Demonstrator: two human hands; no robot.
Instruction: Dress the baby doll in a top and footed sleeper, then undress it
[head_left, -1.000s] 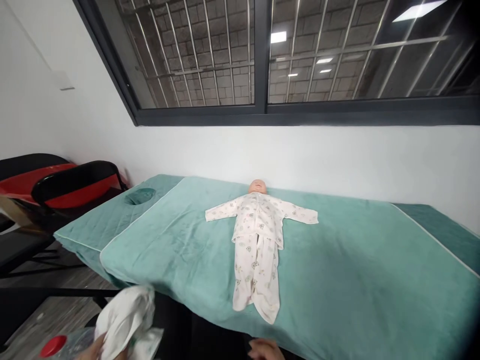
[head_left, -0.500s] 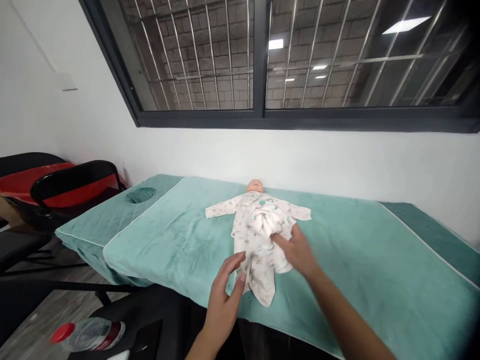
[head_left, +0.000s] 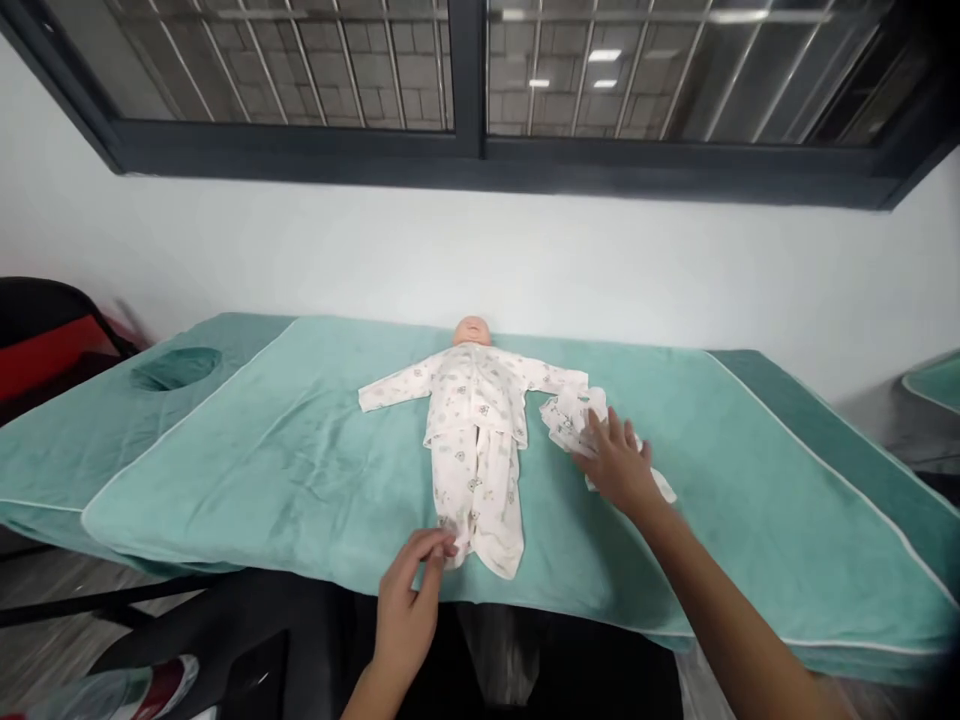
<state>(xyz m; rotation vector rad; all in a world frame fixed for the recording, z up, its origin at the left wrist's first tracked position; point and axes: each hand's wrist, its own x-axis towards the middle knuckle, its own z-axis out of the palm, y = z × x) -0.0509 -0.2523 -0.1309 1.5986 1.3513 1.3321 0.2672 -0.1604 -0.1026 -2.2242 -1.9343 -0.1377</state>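
A doll [head_left: 472, 330] lies on its back on the green-covered bed, only its head showing above its clothes. It wears a white printed long-sleeved top [head_left: 478, 390], sleeves spread wide, and matching trousers [head_left: 495, 490]. To its right, a crumpled white printed cloth [head_left: 568, 418] lies near the end of one sleeve. My right hand [head_left: 619, 462] is over this cloth with fingers spread, covering part of it. At the lower end of the left trouser leg is my left hand [head_left: 411, 590], its fingers loosely curled, holding nothing that I can see.
The green bed cover [head_left: 300, 480] has a face hole [head_left: 176, 369] at the left end. Behind it are a white wall and a barred window. A plastic bottle [head_left: 142, 690] and a dark phone-like object [head_left: 259, 675] lie on a black chair at lower left.
My right hand has carried the crumpled cloth from above the doll to the bed on its right, and its fingers have spread. The top and trousers now show uncovered. The view has tilted down.
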